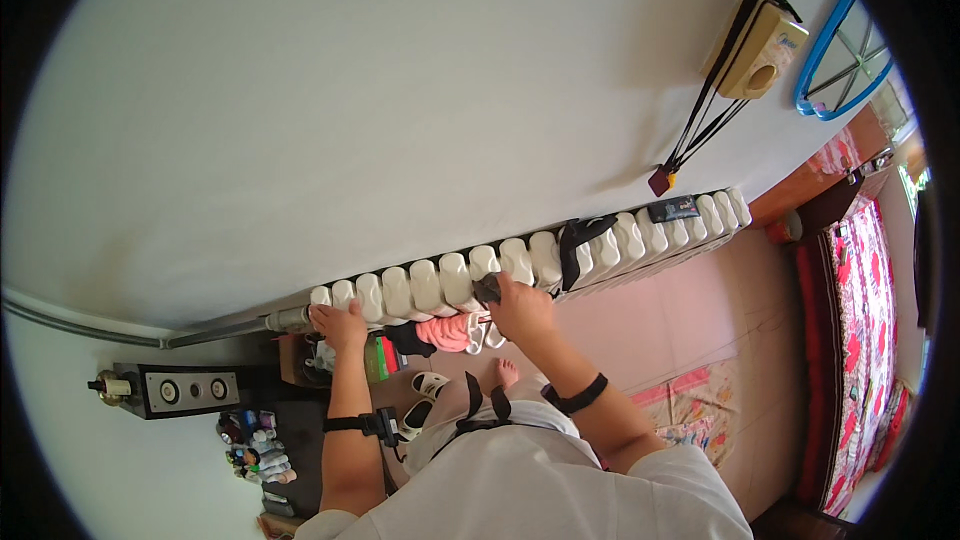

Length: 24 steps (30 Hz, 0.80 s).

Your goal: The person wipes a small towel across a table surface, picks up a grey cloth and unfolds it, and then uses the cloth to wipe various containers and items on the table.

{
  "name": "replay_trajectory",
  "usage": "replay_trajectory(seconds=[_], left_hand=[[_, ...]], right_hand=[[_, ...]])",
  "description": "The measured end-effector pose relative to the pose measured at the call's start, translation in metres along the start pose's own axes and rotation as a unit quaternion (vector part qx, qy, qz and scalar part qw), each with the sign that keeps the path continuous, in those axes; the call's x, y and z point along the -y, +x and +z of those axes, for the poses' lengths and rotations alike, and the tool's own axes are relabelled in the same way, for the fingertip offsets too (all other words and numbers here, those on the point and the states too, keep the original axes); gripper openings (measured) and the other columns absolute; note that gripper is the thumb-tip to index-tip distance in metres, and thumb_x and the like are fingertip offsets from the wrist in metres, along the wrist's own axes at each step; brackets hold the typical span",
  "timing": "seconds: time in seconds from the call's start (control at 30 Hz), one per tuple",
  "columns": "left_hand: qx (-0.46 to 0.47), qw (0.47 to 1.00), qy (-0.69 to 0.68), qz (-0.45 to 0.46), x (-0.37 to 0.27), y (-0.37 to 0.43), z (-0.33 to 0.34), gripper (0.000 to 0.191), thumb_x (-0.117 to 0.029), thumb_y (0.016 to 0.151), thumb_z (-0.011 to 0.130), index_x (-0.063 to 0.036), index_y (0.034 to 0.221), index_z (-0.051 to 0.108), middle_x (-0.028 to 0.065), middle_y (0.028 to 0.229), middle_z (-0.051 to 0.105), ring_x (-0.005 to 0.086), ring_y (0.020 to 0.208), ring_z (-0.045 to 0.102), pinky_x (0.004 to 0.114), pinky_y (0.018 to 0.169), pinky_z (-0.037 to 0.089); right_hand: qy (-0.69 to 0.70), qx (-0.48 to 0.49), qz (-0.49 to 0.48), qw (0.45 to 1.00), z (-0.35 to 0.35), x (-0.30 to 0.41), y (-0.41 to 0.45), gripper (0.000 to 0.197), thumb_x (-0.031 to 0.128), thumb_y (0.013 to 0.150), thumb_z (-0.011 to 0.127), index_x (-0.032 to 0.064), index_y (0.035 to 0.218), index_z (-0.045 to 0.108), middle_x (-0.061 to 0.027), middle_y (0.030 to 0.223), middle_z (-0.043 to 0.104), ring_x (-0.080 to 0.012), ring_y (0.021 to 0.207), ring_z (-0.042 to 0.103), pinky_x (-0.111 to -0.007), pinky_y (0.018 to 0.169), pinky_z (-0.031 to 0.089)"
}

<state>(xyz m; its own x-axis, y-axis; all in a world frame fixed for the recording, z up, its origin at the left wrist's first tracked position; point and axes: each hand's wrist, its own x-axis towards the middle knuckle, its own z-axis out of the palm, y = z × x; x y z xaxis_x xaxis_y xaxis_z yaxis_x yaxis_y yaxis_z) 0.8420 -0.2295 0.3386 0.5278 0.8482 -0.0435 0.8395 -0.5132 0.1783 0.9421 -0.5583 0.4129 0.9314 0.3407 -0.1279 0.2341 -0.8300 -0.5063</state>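
Note:
A long white radiator [395, 292] runs along the wall before me. My left hand [342, 324] lies on its left end with the fingers spread, close to the grey pipe fitting. In my right hand [521, 309] is a dark grey cloth [487, 288], pressed on top of the radiator near its middle. A black strap-like cloth [574, 251] is draped over the sections to the right, and a small dark packet [673, 208] rests further along. Pink cloth [448, 332] and black cloth [411, 340] hang at the radiator's front, below and between my hands.
A speaker [185, 391] and several small bottles [259, 454] stand at left. A cream box [762, 52] with hanging cords is on the wall at upper right. A bed with patterned bedding [862, 352] is at right; white clogs [417, 418] and a floral mat [697, 409] lie on the floor.

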Motion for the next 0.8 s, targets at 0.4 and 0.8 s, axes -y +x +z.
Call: replay_trajectory(seconds=[0.4, 0.8], left_hand=[[0.112, 0.875, -0.412, 0.226, -0.106, -0.079, -0.014, 0.017, -0.014, 0.091, 0.068, 0.0014, 0.097, 0.065, 0.0104, 0.086, 0.067, 0.0185, 0.077, 0.063, 0.032, 0.072, 0.05], [0.216, 0.85, -0.443, 0.186, -0.099, -0.052, -0.007, 0.02, -0.019, 0.092, 0.069, 0.0001, 0.095, 0.068, 0.006, 0.081, 0.07, 0.0126, 0.072, 0.062, 0.029, 0.069, 0.05]], right_hand=[[0.009, -0.019, -0.059, 0.998, 0.035, 0.019, 0.021, 0.035, 0.027, 0.081, 0.07, 0.0073, 0.106, 0.055, -0.016, 0.081, 0.071, -0.0348, 0.075, 0.071, -0.047, 0.063, 0.054], [-0.007, -0.057, -0.06, 0.997, 0.034, 0.026, 0.038, 0.039, 0.029, 0.077, 0.075, 0.0065, 0.101, 0.055, -0.0163, 0.076, 0.07, -0.0364, 0.071, 0.07, -0.047, 0.061, 0.055]])
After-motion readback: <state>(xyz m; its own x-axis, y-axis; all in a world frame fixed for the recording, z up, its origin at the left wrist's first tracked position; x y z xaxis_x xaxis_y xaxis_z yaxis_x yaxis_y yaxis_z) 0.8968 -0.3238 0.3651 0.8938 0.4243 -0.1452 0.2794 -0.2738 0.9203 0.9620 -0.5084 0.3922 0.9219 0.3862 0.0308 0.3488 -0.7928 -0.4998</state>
